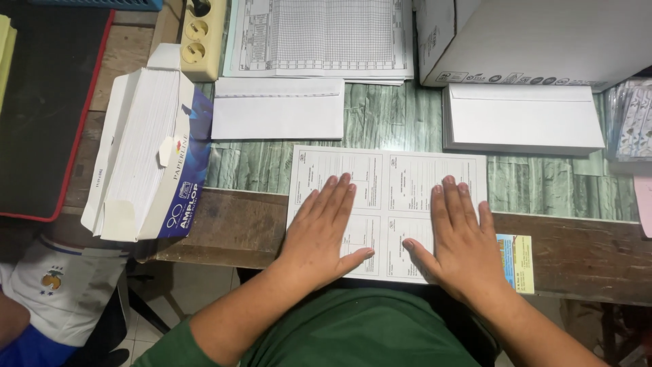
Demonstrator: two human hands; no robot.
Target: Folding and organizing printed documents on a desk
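Note:
A white printed sheet [394, 183] divided into four form panels lies at the near edge of the table [231, 228]. My left hand [324, 228] rests flat on the sheet's lower left panel, fingers spread and pointing away from me. My right hand [462, 234] lies flat on the lower right panel in the same way. Neither hand grips anything; both palms press on the paper. A small yellow and blue card [517, 261] pokes out beside my right wrist.
An open box of white envelopes [146, 146] stands at the left. A single envelope [278, 109] and an envelope stack [523, 119] lie further back, with a printed table sheet [322, 34], a power strip [200, 34] and a large white carton [536, 37]. A person sits at lower left [47, 285].

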